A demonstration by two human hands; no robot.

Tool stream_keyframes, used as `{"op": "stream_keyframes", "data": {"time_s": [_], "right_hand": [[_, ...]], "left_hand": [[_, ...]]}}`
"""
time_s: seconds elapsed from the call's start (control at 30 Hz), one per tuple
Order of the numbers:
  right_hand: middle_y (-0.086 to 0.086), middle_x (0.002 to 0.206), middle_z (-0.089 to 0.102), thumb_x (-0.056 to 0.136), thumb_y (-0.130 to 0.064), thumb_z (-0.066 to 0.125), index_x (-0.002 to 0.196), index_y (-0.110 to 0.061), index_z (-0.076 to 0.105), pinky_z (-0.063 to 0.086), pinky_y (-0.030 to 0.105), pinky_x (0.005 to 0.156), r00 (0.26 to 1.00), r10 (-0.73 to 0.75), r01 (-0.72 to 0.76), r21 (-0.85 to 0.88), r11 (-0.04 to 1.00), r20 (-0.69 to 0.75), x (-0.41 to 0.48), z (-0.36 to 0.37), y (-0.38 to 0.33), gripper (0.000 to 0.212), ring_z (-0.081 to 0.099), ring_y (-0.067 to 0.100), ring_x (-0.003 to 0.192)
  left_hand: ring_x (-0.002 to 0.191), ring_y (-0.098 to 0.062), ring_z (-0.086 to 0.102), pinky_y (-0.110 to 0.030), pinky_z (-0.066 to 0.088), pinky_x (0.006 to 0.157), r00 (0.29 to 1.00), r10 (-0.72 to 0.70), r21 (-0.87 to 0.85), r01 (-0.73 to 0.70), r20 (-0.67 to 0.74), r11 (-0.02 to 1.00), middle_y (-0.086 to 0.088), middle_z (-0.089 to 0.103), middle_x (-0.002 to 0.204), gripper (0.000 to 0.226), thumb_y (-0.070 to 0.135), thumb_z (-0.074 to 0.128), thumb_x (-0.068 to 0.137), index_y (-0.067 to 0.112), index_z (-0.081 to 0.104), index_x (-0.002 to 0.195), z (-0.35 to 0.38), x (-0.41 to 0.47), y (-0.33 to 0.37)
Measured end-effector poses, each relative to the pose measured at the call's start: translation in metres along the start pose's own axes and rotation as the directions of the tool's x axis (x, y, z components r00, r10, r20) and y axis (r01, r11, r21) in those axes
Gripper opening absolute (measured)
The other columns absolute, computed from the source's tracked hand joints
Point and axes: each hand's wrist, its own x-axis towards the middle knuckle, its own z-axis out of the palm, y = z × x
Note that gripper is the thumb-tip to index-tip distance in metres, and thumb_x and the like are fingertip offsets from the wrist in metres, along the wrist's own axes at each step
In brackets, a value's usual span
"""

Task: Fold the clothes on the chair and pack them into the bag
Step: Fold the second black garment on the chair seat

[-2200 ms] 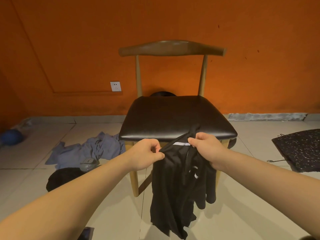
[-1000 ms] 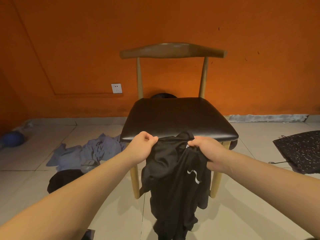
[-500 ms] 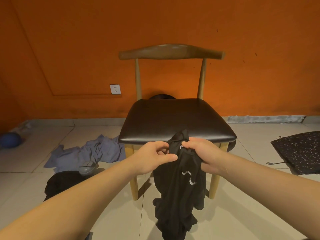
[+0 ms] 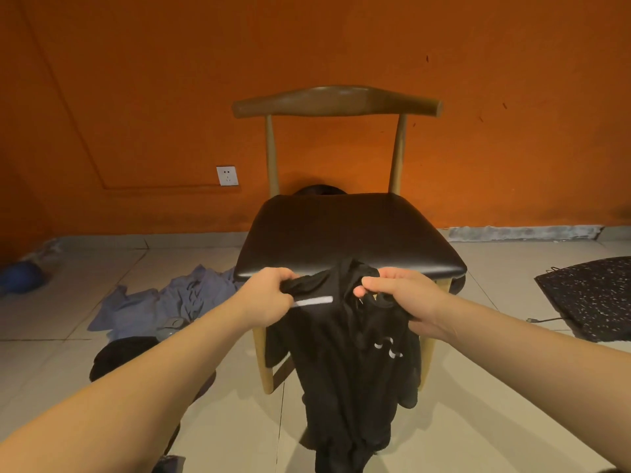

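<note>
Whereas they nearly met before, the left hand (image 4: 268,297) and right hand (image 4: 401,300) now grip the black garment (image 4: 345,363) apart, its top edge taut. It hangs at six o'clock of the chair (image 4: 348,230).

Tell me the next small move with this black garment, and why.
Probably draw the hands apart to stretch the top edge out straight. The left hand and right hand both grip the black garment close together, so it hangs bunched and twisted in front of the chair's seat, likely too crumpled to fold as it is.
</note>
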Motion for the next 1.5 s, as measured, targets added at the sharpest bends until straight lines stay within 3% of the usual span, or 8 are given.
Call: {"op": "stream_keyframes", "data": {"time_s": [0.13,0.2,0.37,0.57,0.77,0.9,1.23,1.5], "right_hand": [[0.010,0.094,0.074,0.097,-0.019,0.066,0.087,-0.011,0.073,0.055,0.039,0.087,0.998,-0.026,0.028,-0.042,0.999,0.059,-0.002,0.011,-0.008,0.015,0.073,0.024,0.088],[0.009,0.096,0.073,0.098,-0.020,0.066,0.092,-0.010,0.071,0.055,0.039,0.089,0.995,-0.033,0.038,-0.051,0.998,0.091,-0.004,0.016,-0.012,0.012,0.071,0.024,0.089],[0.008,0.097,0.071,0.097,-0.020,0.067,0.087,-0.012,0.070,0.050,0.042,0.097,0.994,-0.006,0.007,-0.017,1.000,0.111,-0.005,0.010,-0.016,0.013,0.064,0.022,0.090],[0.004,0.093,0.078,0.094,-0.038,0.071,0.092,-0.014,0.076,0.048,0.049,0.109,0.980,-0.133,0.066,-0.392,0.918,-0.146,-0.006,-0.008,-0.013,0.024,0.068,0.015,0.091],[-0.015,0.118,0.063,0.083,-0.053,0.078,0.125,-0.031,0.063,0.043,0.027,0.097,0.997,-0.072,0.034,-0.737,0.675,-0.020,-0.012,-0.036,-0.012,0.051,0.059,0.005,0.111],[-0.010,0.102,0.068,0.091,-0.036,0.075,0.118,-0.024,0.068,0.056,0.034,0.093,0.998,-0.070,0.027,-0.902,0.432,-0.004,-0.012,-0.045,-0.006,0.031,0.066,0.013,0.098],[0.025,0.106,0.067,0.086,-0.047,0.075,0.099,-0.001,0.067,0.045,0.058,0.105,0.996,-0.092,0.065,-0.657,0.751,-0.007,-0.015,-0.045,-0.012,0.049,0.065,0.042,0.106],[0.001,0.086,0.076,0.094,-0.003,0.069,0.090,-0.017,0.077,0.057,0.020,0.072,0.930,-0.327,0.142,-0.652,0.745,-0.170,-0.012,-0.048,-0.011,0.017,0.073,0.017,0.085]], "left_hand": [[0.094,-0.007,0.070,-0.025,0.050,0.092,0.977,0.041,-0.254,0.014,0.208,0.967,0.007,0.072,0.089,0.054,0.033,0.080,0.084,0.027,0.055,0.131,0.015,-0.002,0.012],[0.079,-0.003,0.069,-0.019,0.052,0.081,0.957,0.088,-0.185,-0.037,0.277,0.982,0.005,0.066,0.074,0.024,0.033,0.077,0.088,0.027,0.068,0.109,0.027,-0.003,0.019],[0.064,-0.009,0.056,-0.022,0.039,0.059,0.986,0.122,0.037,-0.127,0.114,0.991,0.007,0.059,0.069,0.030,0.013,0.053,0.101,0.027,0.062,0.076,0.027,-0.004,0.019],[0.058,-0.012,0.048,-0.028,0.036,0.054,0.999,0.021,0.074,-0.018,-0.041,0.997,-0.005,0.058,0.080,0.014,0.025,0.038,0.110,0.018,0.050,0.110,0.005,-0.001,0.001],[0.083,-0.026,0.063,-0.045,0.050,0.079,0.977,0.052,0.142,-0.022,-0.208,0.990,-0.008,0.065,0.089,0.025,0.033,0.036,0.111,0.019,0.055,0.102,-0.020,-0.006,-0.015],[0.070,-0.021,0.062,-0.035,0.044,0.062,0.963,0.039,0.140,-0.001,-0.268,0.990,-0.005,0.063,0.078,0.029,0.032,0.038,0.110,0.018,0.055,0.091,-0.028,-0.011,-0.025],[0.075,-0.017,0.060,-0.027,0.044,0.064,0.962,0.002,0.028,0.005,-0.272,1.000,-0.007,0.061,0.090,0.021,0.035,0.051,0.105,0.022,0.048,0.088,-0.036,-0.013,-0.021],[0.085,-0.012,0.052,-0.028,0.039,0.075,0.989,-0.058,-0.062,0.050,-0.135,0.997,0.006,0.049,0.092,0.034,0.055,0.052,0.100,0.022,0.045,0.098,-0.043,-0.016,-0.032]]}}
